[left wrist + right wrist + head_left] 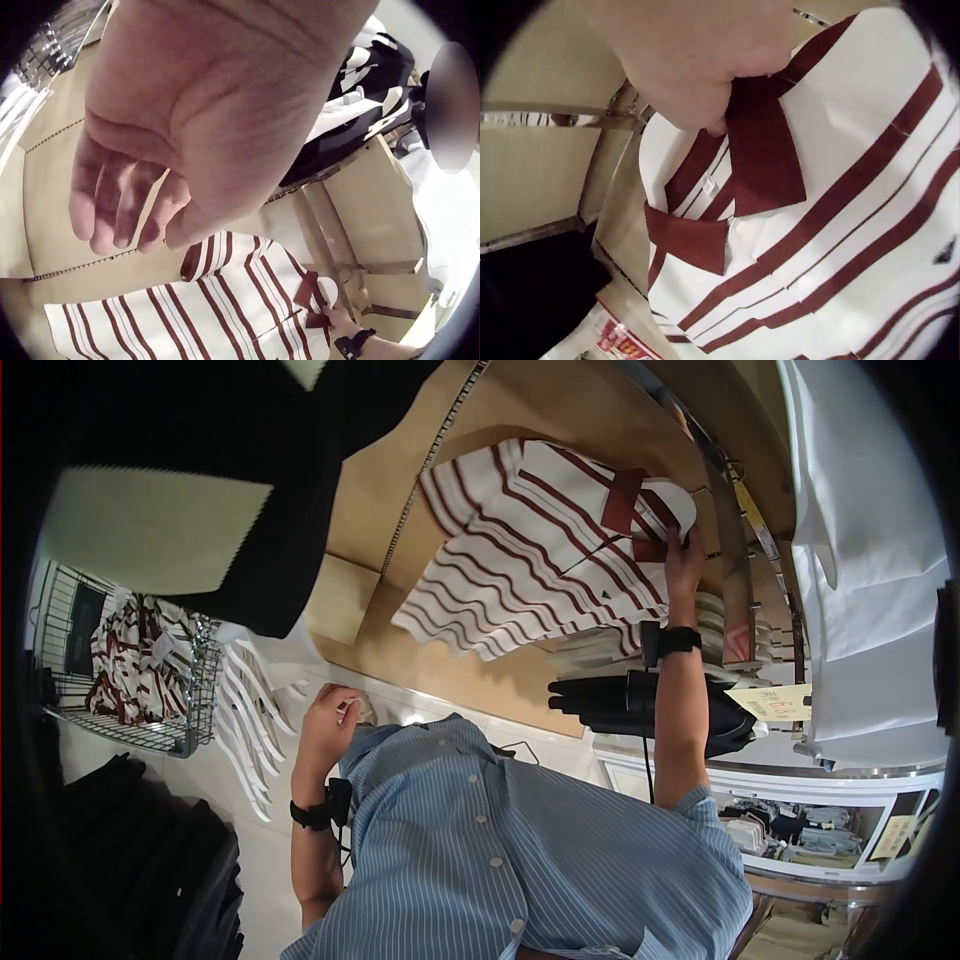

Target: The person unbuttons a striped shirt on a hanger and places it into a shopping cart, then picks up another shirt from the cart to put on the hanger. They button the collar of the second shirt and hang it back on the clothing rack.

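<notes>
A white shirt (560, 545) with dark red stripes and a dark red collar hangs at an angle in front of the wooden back panel. My right hand (684, 565) grips it at the collar (769, 150), at the neck end, with the arm stretched out. The right wrist view shows the thumb and fingers bent over the collar's edge, a small label inside the neck, and a dark emblem on the chest. My left hand (328, 725) is held off to the side, away from the shirt, its fingers loosely bent (124, 199) with nothing seen in them.
At left a wire basket (205, 690) holds crumpled striped cloth, beside several white hangers (245, 710). Dark garments (640, 710) hang under the rail at right, near a yellow sign (775, 703). White garments (870, 580) hang at far right, above shelves of folded clothes (800, 825).
</notes>
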`<state>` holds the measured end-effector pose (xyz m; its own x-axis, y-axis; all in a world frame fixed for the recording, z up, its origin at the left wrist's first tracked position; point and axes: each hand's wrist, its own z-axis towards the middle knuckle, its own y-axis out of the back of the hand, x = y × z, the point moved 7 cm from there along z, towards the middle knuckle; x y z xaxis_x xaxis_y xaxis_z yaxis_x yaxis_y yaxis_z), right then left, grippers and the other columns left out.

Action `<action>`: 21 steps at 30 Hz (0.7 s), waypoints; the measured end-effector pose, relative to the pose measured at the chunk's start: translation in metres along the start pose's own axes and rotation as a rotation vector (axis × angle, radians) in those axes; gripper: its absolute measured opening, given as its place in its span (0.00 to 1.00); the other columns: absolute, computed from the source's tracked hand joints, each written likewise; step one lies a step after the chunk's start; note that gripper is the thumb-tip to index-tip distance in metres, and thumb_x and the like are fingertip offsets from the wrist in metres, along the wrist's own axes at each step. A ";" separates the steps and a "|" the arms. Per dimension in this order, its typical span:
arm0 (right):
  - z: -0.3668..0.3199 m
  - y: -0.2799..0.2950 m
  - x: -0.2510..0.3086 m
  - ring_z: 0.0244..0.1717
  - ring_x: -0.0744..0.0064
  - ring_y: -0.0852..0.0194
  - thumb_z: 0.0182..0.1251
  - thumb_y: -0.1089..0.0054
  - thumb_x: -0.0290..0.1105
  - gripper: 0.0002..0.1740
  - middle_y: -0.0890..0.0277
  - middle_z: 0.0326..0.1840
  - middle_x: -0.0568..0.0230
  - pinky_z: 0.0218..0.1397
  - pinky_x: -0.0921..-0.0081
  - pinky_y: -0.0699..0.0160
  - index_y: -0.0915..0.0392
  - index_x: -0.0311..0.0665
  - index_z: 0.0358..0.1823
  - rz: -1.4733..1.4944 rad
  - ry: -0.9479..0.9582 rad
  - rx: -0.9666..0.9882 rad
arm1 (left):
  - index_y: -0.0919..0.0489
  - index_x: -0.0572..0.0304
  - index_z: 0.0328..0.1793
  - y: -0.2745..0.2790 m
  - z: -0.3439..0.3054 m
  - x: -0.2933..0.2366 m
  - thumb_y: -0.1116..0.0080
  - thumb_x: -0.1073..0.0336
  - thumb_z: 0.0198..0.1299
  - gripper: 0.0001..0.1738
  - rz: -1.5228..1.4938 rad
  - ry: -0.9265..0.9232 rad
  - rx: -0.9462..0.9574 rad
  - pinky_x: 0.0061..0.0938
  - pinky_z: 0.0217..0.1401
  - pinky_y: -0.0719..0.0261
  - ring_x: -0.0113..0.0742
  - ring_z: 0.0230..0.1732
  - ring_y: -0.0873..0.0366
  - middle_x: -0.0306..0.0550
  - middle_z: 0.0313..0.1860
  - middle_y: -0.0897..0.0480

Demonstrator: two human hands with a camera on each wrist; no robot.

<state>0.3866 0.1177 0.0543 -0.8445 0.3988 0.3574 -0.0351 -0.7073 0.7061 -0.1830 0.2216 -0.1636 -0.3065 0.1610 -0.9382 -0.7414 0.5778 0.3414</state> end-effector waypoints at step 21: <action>-0.009 -0.022 -0.003 0.59 0.37 0.30 0.69 0.41 0.47 0.34 0.29 0.58 0.31 0.63 0.55 0.33 0.33 0.21 0.61 -0.149 0.176 -0.174 | 0.18 0.67 0.47 0.003 -0.080 0.026 0.39 0.70 0.61 0.10 0.137 0.251 -0.245 0.32 0.40 0.20 0.45 0.36 0.17 0.55 0.43 0.19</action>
<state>0.3854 0.1271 0.0325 -0.9023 0.4094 0.1353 -0.2442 -0.7438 0.6223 -0.2412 0.1637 -0.1822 -0.5271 0.0049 -0.8498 -0.7948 0.3510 0.4950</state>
